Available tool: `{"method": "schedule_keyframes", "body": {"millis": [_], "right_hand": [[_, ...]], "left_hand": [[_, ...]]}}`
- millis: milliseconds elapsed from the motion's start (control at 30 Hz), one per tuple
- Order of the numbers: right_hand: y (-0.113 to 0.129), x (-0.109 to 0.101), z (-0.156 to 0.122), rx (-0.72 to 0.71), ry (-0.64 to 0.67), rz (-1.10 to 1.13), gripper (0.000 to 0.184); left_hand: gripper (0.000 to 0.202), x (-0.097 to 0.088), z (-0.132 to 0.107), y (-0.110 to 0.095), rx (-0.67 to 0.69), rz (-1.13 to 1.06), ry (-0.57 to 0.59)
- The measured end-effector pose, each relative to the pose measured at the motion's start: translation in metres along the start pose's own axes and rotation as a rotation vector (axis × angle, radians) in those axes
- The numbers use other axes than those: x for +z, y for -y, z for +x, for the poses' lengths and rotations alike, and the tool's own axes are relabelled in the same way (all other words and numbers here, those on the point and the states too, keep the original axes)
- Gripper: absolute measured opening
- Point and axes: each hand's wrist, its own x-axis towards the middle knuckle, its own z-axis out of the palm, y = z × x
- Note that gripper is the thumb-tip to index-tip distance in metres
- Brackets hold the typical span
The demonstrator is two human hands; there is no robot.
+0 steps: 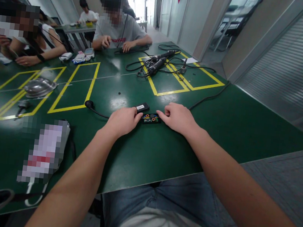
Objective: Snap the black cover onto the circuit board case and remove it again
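An open black electronics case (pixel 151 119) lies on the green table between my hands, its circuit board and orange ring-shaped parts facing up. My left hand (pixel 123 122) is closed at the case's left end, with the thumb along its edge. At the right end, my right hand (pixel 180 119) has its thumb against the case and its fingers curled; its exact grip is partly hidden. Just behind the case lies a black cover (pixel 142 107) with a white label. A black cable with a round end (pixel 89 104) runs toward my left hand, and another cable (pixel 210 97) leads away behind my right hand.
Black handheld tools (pixel 157 65) with tangled cords lie at the back of the table (pixel 261 129). A clear plastic object (pixel 40 87) and a small metal part (pixel 22 105) sit at left, near a blurred-out phone-like object (pixel 44 150). People sit across the table.
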Motion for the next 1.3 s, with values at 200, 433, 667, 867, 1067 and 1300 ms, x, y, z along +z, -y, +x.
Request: {"method": "schedule_keyframes", "body": {"millis": [200, 433, 667, 867, 1067, 1300], "right_hand": [[0.0, -0.001, -0.002, -0.03, -0.068, 0.001, 0.042], [-0.006, 0.0, 0.001, -0.039, -0.064, 0.051, 0.04], [-0.008, 0.001, 0.003, -0.039, 0.025, 0.016, 0.04], [-0.007, 0.004, 0.006, 0.0, 0.022, 0.044, 0.043], [-0.008, 0.007, 0.007, 0.023, -0.01, 0.043, 0.041], [-0.013, 0.009, 0.009, -0.007, -0.016, 0.051, 0.04]], "left_hand": [[0.046, -0.004, -0.002, -0.001, -0.044, -0.049, -0.009], [0.047, -0.002, 0.003, 0.005, -0.018, -0.132, -0.01], [0.044, 0.003, 0.005, 0.009, -0.006, -0.14, -0.013], [0.037, 0.006, 0.006, 0.011, 0.001, -0.183, -0.051], [0.03, 0.009, 0.006, 0.012, 0.014, -0.195, -0.114], [0.029, 0.022, 0.018, 0.016, 0.063, -0.355, -0.294]]}}
